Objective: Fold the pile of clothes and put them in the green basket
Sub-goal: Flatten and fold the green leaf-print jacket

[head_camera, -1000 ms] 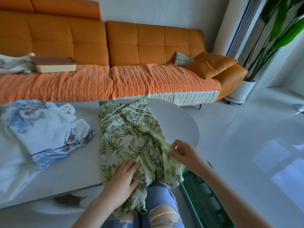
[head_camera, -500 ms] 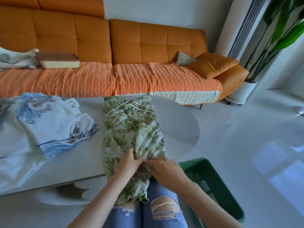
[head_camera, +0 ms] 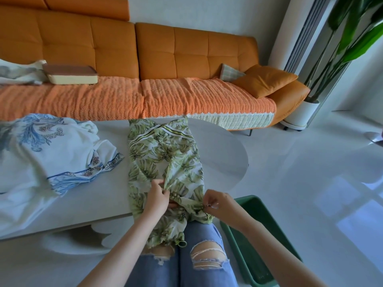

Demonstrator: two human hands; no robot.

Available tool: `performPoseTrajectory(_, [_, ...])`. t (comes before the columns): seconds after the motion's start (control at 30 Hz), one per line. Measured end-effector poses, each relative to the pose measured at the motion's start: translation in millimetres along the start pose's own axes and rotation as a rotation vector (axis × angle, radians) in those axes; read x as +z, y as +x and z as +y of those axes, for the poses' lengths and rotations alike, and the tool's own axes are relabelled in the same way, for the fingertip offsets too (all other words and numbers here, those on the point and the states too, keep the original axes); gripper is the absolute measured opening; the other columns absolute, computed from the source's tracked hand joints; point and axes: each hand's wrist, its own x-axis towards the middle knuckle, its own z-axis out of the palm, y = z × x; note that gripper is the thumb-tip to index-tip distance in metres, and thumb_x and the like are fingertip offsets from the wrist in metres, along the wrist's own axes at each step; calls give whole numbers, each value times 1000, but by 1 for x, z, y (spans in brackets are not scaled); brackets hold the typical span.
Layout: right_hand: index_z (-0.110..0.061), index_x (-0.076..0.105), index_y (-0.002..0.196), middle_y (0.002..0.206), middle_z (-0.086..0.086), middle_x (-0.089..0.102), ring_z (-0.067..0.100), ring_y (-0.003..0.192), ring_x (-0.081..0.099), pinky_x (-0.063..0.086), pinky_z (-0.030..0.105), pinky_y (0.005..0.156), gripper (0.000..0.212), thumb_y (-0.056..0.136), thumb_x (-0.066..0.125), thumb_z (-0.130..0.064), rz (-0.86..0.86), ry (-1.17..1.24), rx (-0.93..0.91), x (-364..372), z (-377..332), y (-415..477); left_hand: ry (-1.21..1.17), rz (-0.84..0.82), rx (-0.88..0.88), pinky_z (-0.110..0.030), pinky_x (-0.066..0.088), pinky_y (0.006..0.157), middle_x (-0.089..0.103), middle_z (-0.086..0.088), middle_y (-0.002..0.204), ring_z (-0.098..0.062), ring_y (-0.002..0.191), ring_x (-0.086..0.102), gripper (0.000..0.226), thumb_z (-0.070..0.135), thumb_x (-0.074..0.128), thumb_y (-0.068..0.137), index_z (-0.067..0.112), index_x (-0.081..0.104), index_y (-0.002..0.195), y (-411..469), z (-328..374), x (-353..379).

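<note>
leaf-print top (head_camera: 165,160): flat on the counter (head_camera: 223,160) at our 12 o'clock
left hand (head_camera: 156,198): fingers pinching its middle fold
right hand (head_camera: 218,204): fingers pinching its hem
green basket (head_camera: 267,241): floor, our 4 o'clock
white-blue pile (head_camera: 53,154): 10 o'clock

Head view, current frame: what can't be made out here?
- green basket: head view, right forearm and bottom edge hide its inside.
- white-and-blue clothes: head view, cut by left edge; piece count unclear.
- leaf-print garment: head view, left hand and right hand cover the pinched folds.
</note>
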Motion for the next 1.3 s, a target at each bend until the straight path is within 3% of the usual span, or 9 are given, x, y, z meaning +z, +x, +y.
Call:
performPoseTrajectory(0.2, [-17, 57, 89, 80, -19, 48, 5, 68, 48, 45, 24, 64, 10, 83, 59, -9, 280, -56, -200, 7, -28, -2, 96, 43, 75, -26, 43, 53, 52, 2, 90, -11, 62, 49, 39, 7, 49, 94, 11, 35, 130, -3, -2, -7])
performPoseTrajectory(0.37, [-37, 61, 117, 98, -15, 55, 0, 69, 49, 37, 16, 65, 30, 88, 56, -46, -34, -216, -206, 12, -34, -5, 209, 119, 334, -15, 45, 66, 56, -6, 120, -7, 80, 55, 35, 1, 49, 92, 11, 46, 125, -12, -11, -26])
performPoseTrajectory(0.47, [-49, 49, 117, 105, -15, 58, -6, 76, 54, 45, 16, 69, 52, 94, 45, -3, 246, 136, -117, -10, -16, 1, 347, 180, 573, -24, 47, 91, 56, -1, 119, -10, 102, 56, 42, -11, 49, 85, 12, 53, 120, -17, -28, -53])
performPoseTrajectory(0.53, [-50, 36, 129, 133, -11, 48, -10, 107, 48, 44, 24, 95, 81, 82, 35, 17, 268, -72, -154, -19, 6, 5, 513, 178, 740, -29, 43, 99, 53, 1, 125, -13, 113, 53, 55, -16, 54, 77, 15, 54, 122, -19, -47, -71])
performPoseTrajectory(0.63, [-41, 4, 147, 157, -14, -4, 8, 145, -4, -1, 31, 119, 104, 70, 36, 22, 61, -537, -284, -9, 34, 9, 814, 68, 869, -41, 36, 108, 37, 7, 143, -12, 131, 36, 91, -21, 61, 63, 28, 40, 136, -24, -75, -86])
performPoseTrajectory(0.8, [-20, 17, 148, 159, 5, 3, 22, 146, 1, 3, 39, 118, 99, 68, 73, -5, 31, -748, -520, 14, 38, 23, 1065, -66, 987, -38, 7, 116, 25, 0, 154, -18, 143, 19, 116, -23, 65, 54, 28, 20, 149, -21, -91, -80])
performPoseTrajectory(1.0, [-14, 45, 135, 151, 5, 33, 19, 142, 24, 16, 38, 118, 44, 91, 50, -11, 19, -620, -776, 24, 23, 49, 889, -27, 1161, -36, 41, 101, 64, 7, 120, -8, 110, 61, 82, -10, 79, 56, 31, 57, 124, -21, -68, -57])
performPoseTrajectory(1.2, [-7, 58, 118, 103, 4, 62, 5, 87, 61, 49, 13, 79, 27, 92, 51, -4, -102, 124, 14, -3, -21, 70, -19, 112, 289, -19, 45, 58, 62, 12, 62, -7, 63, 59, 19, 1, 58, 82, 18, 67, 82, 0, -18, -66])
performPoseTrajectory(1.3, [-7, 54, 128, 126, 9, 58, 15, 111, 59, 44, 24, 99, 61, 92, 40, -55, -112, 464, 228, -16, -26, 93, -56, 89, -54, -30, 41, 64, 58, -9, 73, -24, 69, 54, 23, 33, 58, 88, 11, 56, 81, 32, -4, -73])
